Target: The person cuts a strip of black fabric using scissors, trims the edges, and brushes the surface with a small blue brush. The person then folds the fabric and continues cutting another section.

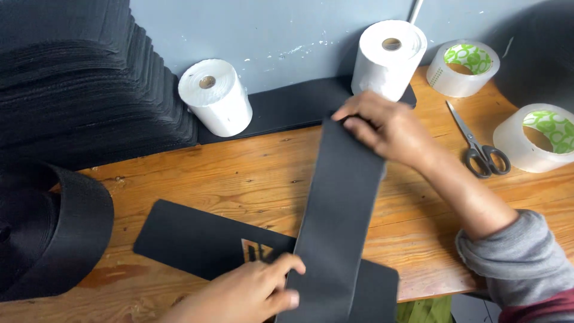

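A long black foam strip (pixel 338 221) runs from the near edge of the wooden desk (pixel 239 161) up toward the wall. The right hand (pixel 385 128) holds its far end, fingers (pixel 359 125) closed over the edge with the thumb tucked beneath. The left hand (pixel 251 293) holds the near end, thumb and fingers pinched on the strip's left edge. The strip lies above a flat black foam sheet (pixel 203 239) that carries a small orange printed patch (pixel 254 250), partly covered by the left hand.

To handle this well, I judge both ends should be kept under even tension, so that the strip stays flat and square to the sheet below; a pull on one edge only would twist or crease the soft foam.

Nothing in view is a true container. The nearest to one is the tall stack of black foam pieces (pixel 84 78) at the left, with a wide black webbing roll (pixel 54 233) before it. Two white paper rolls (pixel 216 96) (pixel 388 57) stand against the grey wall, with another black foam piece (pixel 287 107) lying between them. At the right lie scissors (pixel 478 143) and two rolls of clear packing tape (pixel 463 67) (pixel 538 136), well apart from the hands.
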